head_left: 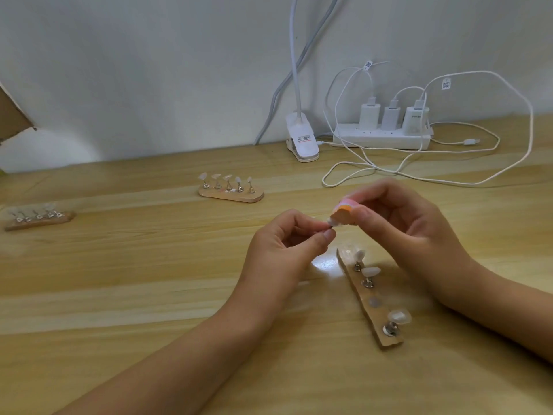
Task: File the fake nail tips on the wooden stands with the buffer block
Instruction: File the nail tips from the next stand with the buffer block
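Head view: left hand pinches a nail tip between thumb and forefinger; right hand grips the pink-and-orange buffer block, touching the tip, above the near wooden stand. Print on the lamp clip label is too small to read.

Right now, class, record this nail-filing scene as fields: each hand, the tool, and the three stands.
left hand: pinches one nail tip
right hand: holds buffer block against that tip
near stand: three tips plain, one bare socket
middle stand: five tips
far-left stand: row of holders, tips blurred
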The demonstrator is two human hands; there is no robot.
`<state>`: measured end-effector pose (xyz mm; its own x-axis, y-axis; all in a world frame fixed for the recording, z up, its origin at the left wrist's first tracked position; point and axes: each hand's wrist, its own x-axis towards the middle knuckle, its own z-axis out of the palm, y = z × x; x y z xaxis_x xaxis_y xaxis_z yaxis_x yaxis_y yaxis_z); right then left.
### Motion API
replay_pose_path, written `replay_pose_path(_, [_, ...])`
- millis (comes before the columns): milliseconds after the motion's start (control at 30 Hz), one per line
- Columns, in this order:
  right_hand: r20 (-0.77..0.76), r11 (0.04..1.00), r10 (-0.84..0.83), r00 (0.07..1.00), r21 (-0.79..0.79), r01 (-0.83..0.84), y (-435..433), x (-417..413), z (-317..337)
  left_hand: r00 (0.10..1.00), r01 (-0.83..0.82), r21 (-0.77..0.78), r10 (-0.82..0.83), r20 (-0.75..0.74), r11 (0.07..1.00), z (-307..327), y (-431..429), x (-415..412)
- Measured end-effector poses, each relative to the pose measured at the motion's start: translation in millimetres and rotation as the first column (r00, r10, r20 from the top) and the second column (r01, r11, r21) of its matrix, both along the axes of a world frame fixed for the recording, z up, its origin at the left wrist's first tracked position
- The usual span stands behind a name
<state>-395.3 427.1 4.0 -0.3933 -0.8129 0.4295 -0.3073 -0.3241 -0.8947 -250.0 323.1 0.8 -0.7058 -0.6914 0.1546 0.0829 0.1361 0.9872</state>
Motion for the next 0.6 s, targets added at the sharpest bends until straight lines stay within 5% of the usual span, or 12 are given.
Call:
replay_pose_path(500, [-0.009, 1.000, 0.018, 1.000, 0.024, -0.018, 0.9, 0.8, 1.5, 1.000, 0.001, -0.013, 0.000, 0.026, 1.000, 0.8, 2.0, 2.2])
replay_pose_path(600, [-0.112, 1.000, -0.021, 0.993, -0.025, 0.018, 1.3, 1.2, 2.1, 1.000, -0.010, 0.003, 0.010, 0.024, 1.000, 1.4, 2.1, 1.4])
